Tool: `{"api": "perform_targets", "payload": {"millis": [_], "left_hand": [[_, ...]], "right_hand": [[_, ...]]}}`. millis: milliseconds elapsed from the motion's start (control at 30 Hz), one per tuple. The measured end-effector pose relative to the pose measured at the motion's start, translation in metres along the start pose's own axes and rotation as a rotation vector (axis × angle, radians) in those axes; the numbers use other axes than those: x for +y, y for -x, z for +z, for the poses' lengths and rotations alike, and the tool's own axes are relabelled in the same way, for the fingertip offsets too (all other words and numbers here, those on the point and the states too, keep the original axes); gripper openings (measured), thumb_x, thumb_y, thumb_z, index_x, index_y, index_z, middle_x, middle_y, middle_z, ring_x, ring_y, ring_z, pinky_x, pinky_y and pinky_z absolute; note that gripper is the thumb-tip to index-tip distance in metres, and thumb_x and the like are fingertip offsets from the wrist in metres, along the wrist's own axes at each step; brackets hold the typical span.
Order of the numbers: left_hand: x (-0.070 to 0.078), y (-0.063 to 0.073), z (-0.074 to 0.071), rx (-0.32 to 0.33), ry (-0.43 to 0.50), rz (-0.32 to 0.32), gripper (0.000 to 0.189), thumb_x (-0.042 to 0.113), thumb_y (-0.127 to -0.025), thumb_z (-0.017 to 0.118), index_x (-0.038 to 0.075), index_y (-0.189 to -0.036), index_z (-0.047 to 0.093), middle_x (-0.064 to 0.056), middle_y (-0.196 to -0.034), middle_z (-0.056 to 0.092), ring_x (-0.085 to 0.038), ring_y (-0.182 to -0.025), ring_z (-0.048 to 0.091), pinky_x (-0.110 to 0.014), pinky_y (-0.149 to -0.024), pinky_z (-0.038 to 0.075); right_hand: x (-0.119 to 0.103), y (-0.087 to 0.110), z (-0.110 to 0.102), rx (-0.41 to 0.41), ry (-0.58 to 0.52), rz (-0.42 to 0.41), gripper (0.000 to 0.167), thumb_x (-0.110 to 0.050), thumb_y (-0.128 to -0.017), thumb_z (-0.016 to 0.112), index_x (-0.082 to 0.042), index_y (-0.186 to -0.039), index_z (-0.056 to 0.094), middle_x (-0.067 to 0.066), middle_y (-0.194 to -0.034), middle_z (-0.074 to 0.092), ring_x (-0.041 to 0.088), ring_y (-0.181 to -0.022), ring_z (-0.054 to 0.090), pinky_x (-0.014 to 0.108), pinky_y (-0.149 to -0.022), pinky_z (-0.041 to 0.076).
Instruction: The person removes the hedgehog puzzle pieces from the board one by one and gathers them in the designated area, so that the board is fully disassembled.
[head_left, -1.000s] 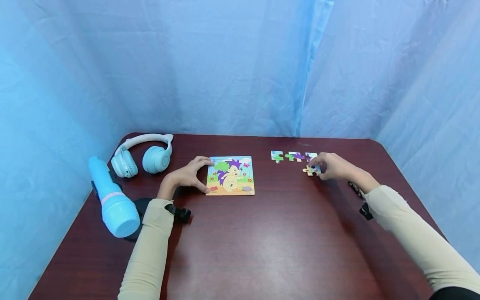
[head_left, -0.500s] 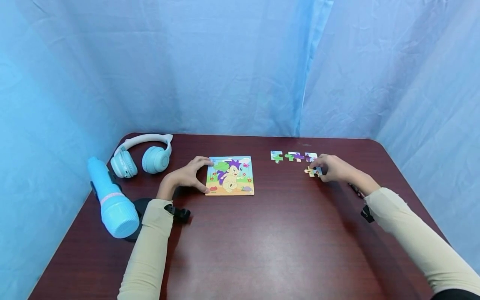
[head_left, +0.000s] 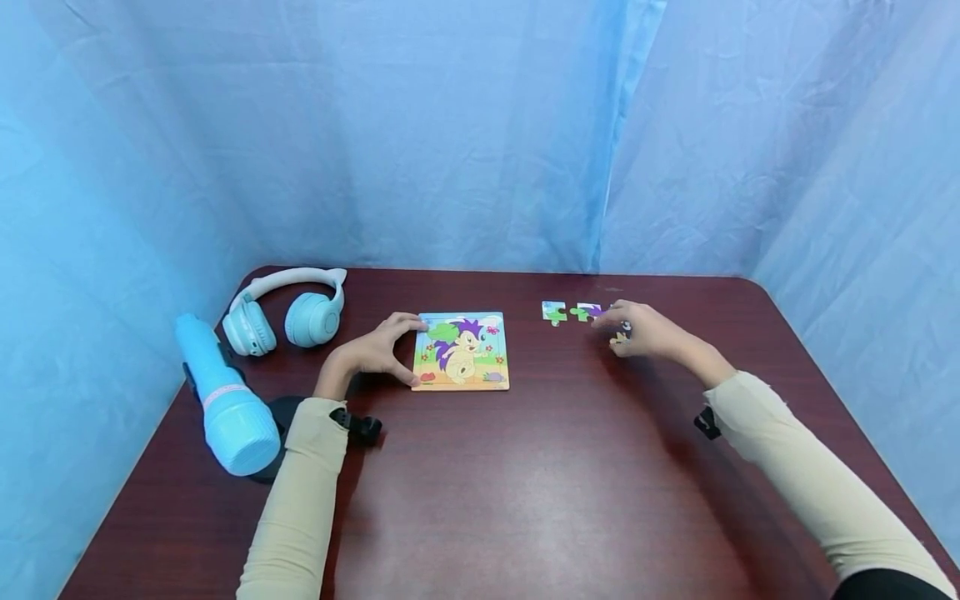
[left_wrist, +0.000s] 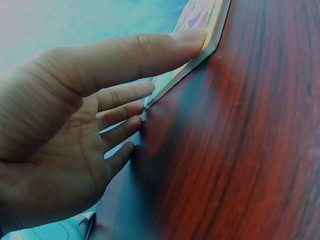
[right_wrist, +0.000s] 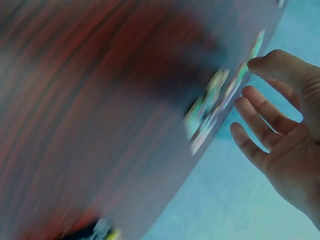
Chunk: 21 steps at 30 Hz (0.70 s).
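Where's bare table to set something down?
The near tabletop between left sleeve and right sleeve is bare. A narrow strip between puzzle board and loose pieces is too. Crowded: the left, with headphones and blue object, and around the right hand.

Above your bare left hand you wear a long, creased beige fabric sleeve, with a small, blocky black device at its cuff. Above your bare right hand runs a matching beige sleeve with a black wrist piece, too small to make out clearly; higher up, a black band shows.
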<state>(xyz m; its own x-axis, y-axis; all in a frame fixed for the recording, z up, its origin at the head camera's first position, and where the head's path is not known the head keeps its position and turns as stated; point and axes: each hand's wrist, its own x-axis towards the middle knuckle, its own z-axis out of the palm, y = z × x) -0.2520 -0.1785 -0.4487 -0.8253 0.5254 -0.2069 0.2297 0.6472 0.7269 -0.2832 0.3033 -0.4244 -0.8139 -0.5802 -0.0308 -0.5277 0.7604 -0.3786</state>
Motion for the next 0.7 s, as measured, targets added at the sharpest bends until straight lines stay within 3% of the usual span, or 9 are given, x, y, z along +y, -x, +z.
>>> {"api": "perform_targets", "payload": {"millis": [200,400,700], "left_hand": [[0.001,0.001,0.000,0.000,0.001,-0.007,0.096,0.022,-0.077,0.089,0.006,-0.155,0.038,-0.019,-0.165,0.016,-0.040,-0.151,0.015,-0.064,-0.119,0.028],[0.002,0.000,-0.001,0.001,-0.002,-0.002,0.095,0.021,-0.077,0.089,0.006,-0.155,0.038,-0.019,-0.164,0.017,-0.040,-0.150,0.016,-0.064,-0.119,0.028],[0.003,-0.002,-0.001,-0.002,-0.005,0.017,0.095,0.021,-0.077,0.089,0.005,-0.155,0.038,-0.020,-0.164,0.017,-0.041,-0.150,0.016,-0.064,-0.119,0.028]], "right_hand": [[-0.041,-0.030,0.020,-0.024,-0.014,-0.102,0.037,-0.006,-0.087,0.076,-0.005,-0.124,0.072,0.013,-0.123,0.070,0.035,-0.120,0.058,0.053,-0.098,0.052],[-0.091,-0.065,0.038,-0.052,-0.052,-0.188,0.038,-0.011,-0.088,0.076,-0.006,-0.125,0.072,0.011,-0.119,0.069,0.026,-0.109,0.061,0.047,-0.097,0.053],[-0.138,-0.102,0.059,-0.121,-0.122,-0.186,0.044,-0.016,-0.093,0.072,-0.009,-0.136,0.067,0.011,-0.130,0.065,0.026,-0.119,0.061,0.044,-0.101,0.053]]}}
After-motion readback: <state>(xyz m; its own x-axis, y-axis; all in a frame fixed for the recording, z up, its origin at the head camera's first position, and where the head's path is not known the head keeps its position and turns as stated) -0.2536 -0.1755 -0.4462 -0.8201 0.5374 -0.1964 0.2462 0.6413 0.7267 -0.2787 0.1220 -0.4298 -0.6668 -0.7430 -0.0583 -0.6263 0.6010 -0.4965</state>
